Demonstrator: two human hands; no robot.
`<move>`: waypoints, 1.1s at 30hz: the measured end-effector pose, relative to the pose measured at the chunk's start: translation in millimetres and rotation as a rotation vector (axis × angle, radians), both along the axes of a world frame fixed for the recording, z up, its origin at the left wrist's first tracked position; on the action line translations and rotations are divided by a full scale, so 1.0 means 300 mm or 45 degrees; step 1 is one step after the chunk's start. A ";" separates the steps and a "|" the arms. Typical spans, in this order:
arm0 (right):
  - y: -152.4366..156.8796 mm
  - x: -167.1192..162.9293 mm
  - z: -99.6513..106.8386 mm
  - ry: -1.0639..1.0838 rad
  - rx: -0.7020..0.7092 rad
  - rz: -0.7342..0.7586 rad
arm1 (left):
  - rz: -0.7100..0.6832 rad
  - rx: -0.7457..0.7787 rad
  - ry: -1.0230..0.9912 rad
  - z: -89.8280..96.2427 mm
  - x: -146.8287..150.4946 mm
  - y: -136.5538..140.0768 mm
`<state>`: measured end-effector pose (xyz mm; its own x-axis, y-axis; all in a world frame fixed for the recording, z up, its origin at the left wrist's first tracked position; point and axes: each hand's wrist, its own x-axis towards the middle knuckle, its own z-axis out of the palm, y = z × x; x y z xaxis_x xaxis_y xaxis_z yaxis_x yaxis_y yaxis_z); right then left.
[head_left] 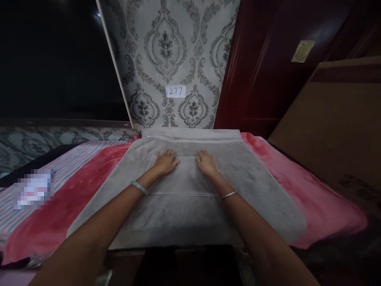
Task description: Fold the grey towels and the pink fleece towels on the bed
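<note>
A grey plush cloth (178, 216) lies spread out flat, with a pale band (190, 134) along its far edge. A rectangular pocket-like panel (186, 178) sits in its middle, with a lighter line along its near side. My left hand (166, 162) rests palm down near the panel's far left corner, fingers spread and nothing held. Near the far right corner, my right hand (206, 162) lies palm down too, fingers stretched out and holding nothing. Each wrist wears a bangle.
Beneath the grey cloth is a red and pink cloth (315, 198), over a striped cloth (77, 159) at left. A blurred-out item (34, 189) lies there. A dark screen (59, 59) stands behind at left. A large cardboard box (336, 127) leans at right. A paper label (175, 91) reads 277.
</note>
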<state>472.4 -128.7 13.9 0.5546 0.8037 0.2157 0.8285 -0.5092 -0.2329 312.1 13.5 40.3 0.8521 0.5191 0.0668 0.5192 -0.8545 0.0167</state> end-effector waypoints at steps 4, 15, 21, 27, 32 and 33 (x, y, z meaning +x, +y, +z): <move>0.013 0.002 -0.047 -0.020 -0.045 -0.014 | -0.119 -0.054 -0.007 -0.062 0.121 -0.048; 0.011 0.012 -0.126 -0.064 -0.044 0.001 | -0.139 -0.007 -0.094 -0.153 0.116 -0.042; 0.007 0.008 -0.132 -0.058 -0.015 0.006 | 0.054 0.007 -0.035 -0.118 -0.023 0.069; 0.002 0.010 -0.125 -0.049 -0.009 0.023 | 0.159 -0.056 0.006 -0.123 -0.146 0.129; 0.000 0.013 -0.121 -0.053 -0.059 -0.002 | 0.192 0.005 0.060 -0.092 -0.193 0.065; 0.000 0.013 -0.119 -0.052 -0.066 0.000 | 0.161 0.014 0.069 -0.082 -0.204 0.041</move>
